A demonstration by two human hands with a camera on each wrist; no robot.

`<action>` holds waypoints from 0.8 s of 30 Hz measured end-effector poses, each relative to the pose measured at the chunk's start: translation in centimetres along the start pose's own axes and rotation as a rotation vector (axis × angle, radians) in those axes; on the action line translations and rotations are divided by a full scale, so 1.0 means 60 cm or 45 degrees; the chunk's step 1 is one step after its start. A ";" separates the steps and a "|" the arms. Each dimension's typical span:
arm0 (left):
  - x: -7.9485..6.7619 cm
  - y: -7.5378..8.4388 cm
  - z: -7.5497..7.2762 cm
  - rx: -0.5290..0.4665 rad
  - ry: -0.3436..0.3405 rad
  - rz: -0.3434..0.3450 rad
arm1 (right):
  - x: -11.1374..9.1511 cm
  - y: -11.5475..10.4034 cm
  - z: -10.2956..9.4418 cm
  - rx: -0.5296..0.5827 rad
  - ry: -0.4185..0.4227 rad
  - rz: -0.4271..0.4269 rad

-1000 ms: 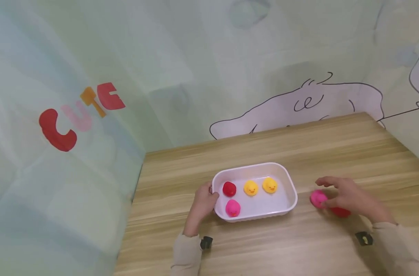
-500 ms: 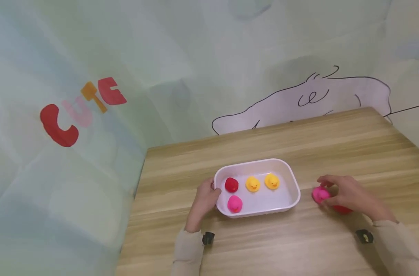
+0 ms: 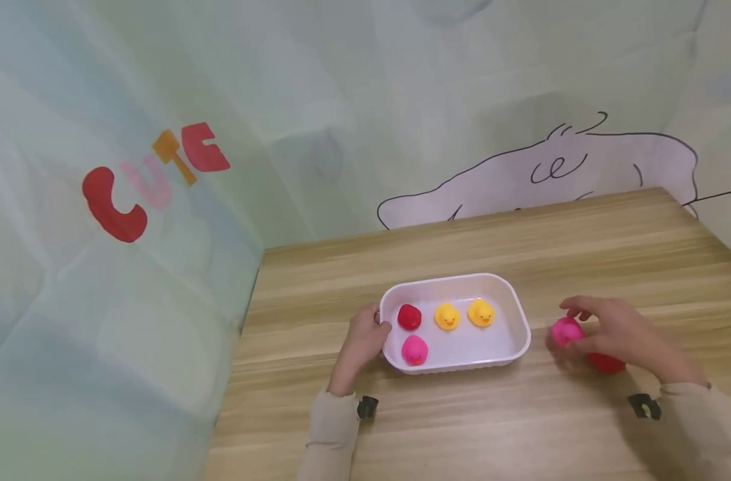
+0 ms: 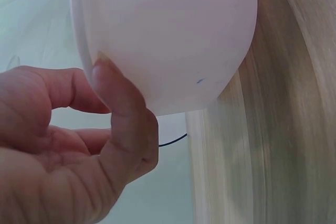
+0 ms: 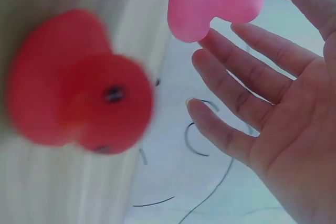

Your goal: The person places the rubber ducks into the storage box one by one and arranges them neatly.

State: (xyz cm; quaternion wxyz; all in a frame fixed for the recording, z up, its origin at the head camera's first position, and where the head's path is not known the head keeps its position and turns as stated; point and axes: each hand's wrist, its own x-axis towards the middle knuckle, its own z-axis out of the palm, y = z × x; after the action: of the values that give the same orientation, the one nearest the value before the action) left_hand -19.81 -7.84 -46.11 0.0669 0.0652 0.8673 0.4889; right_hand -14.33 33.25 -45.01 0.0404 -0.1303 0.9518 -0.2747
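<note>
My left hand (image 3: 367, 334) grips the left end of a white plastic tray (image 3: 518, 344), its thumb on the rim. In the left wrist view the thumb presses the outer wall of the tray (image 4: 173, 35), fingers curled behind the rim. To the right of the tray, my right hand (image 3: 618, 334) pinches a pink rubber duck (image 3: 565, 331) between thumb and fingers. A red rubber duck (image 5: 89, 87) stands close to the right wrist camera, below the palm; in the head view this hand partly covers it.
Inside the tray are a red duck (image 3: 409, 317), a second pink duck (image 3: 414, 351) and two yellow ducks (image 3: 446, 316). The wooden table (image 3: 462, 427) meets printed cloth walls (image 3: 317, 167) at the back and left.
The head view has shifted slightly. The pink duck in my right hand has risen a little relative to the red duck beside it. My left hand keeps its grip on the tray.
</note>
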 end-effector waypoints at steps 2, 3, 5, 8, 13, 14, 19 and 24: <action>-0.001 0.001 -0.001 0.007 0.006 0.003 | 0.003 -0.009 -0.006 -0.013 0.019 -0.034; -0.001 0.002 -0.001 0.009 0.007 0.007 | 0.006 -0.014 -0.009 -0.021 0.023 -0.044; -0.003 0.004 -0.001 0.004 0.007 0.010 | 0.010 -0.025 -0.013 -0.036 0.031 -0.058; -0.004 0.004 0.000 -0.006 0.003 0.006 | 0.018 -0.042 -0.019 -0.046 0.022 -0.037; -0.005 0.001 0.000 -0.012 0.000 0.011 | 0.032 -0.068 -0.025 -0.063 0.011 -0.029; -0.005 0.001 0.000 -0.012 0.001 0.013 | 0.034 -0.073 -0.025 -0.066 0.010 -0.040; -0.004 0.002 -0.001 -0.013 0.001 0.017 | 0.051 -0.100 -0.018 -0.074 -0.002 -0.083; -0.006 0.004 -0.002 -0.014 -0.008 0.004 | 0.068 -0.123 -0.003 -0.076 -0.040 -0.133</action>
State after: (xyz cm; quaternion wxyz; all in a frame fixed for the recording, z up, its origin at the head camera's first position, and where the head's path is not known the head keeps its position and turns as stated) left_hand -19.49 -7.87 -45.82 0.0692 0.0675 0.8643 0.4936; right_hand -16.64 26.26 -40.94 0.0369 -0.1852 0.9507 -0.2460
